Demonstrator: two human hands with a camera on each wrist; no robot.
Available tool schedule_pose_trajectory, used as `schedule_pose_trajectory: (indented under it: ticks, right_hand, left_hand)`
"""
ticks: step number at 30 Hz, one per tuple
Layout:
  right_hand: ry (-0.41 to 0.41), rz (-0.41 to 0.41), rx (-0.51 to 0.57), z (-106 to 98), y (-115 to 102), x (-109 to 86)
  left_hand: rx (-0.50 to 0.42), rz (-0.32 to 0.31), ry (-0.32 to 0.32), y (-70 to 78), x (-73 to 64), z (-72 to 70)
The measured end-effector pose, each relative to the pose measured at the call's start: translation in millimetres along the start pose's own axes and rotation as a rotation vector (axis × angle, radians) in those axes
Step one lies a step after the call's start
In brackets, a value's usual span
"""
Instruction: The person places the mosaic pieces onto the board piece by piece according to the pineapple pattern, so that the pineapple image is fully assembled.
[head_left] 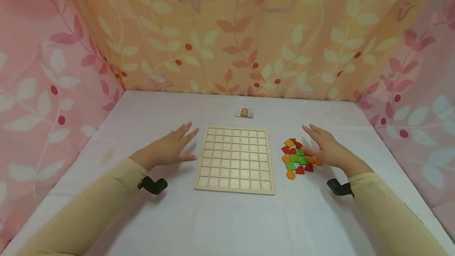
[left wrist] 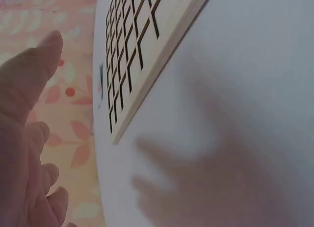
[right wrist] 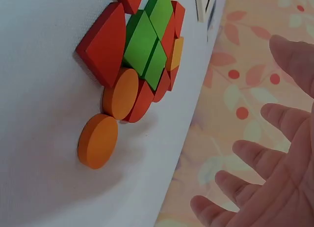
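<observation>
My left hand [head_left: 166, 149] hovers with spread fingers just left of a wooden grid board [head_left: 234, 160], touching nothing. In the left wrist view its shadow falls on the cloth beside the board's edge [left wrist: 147, 84]. To the right of the board lies a loose group of flat pieces: green squares [head_left: 294, 158], red quarter-circle pieces [head_left: 300, 170], orange discs [head_left: 291, 174] and a yellow-orange piece [head_left: 289, 143]. Above the right side of that group is my right hand [head_left: 328, 149], fingers extended and holding nothing. The right wrist view shows an orange disc [right wrist: 98, 141] apart from its fingers.
A small card [head_left: 244, 111] with a grid and a coloured figure lies behind the board. White cloth [head_left: 227, 220] covers the table. Floral curtains [head_left: 227, 31] stand at the back and both sides. Each wrist carries a black camera mount [head_left: 154, 185].
</observation>
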State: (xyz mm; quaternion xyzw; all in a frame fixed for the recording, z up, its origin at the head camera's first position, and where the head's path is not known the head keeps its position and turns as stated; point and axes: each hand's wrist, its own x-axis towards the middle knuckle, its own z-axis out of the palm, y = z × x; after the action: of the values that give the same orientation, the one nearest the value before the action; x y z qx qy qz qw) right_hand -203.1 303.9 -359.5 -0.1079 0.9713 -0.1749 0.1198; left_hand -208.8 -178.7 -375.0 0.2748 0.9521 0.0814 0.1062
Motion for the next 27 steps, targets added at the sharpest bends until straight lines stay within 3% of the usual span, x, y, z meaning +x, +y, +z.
schedule_pose_trajectory:
  ticks: [5, 12, 19, 27]
  right_hand:
    - [-0.002, 0.007, 0.06, 2, 8, 5.7]
    - [-0.008, 0.026, 0.112, 6, 16, 17.0]
    - [-0.049, 0.076, 0.125, 6, 21, 31.3]
    - [-0.078, 0.064, 0.173, 4, 26, 52.5]
  left_hand:
    - [-0.121, 0.027, -0.048, 10.2, 4.3, 8.1]
    - [-0.272, 0.09, -0.102, 13.7, 11.4, 19.4]
    - [-0.306, 0.105, -0.167, 14.2, 16.3, 30.0]
    - [-0.28, 0.139, -0.104, 12.0, 12.3, 34.9]
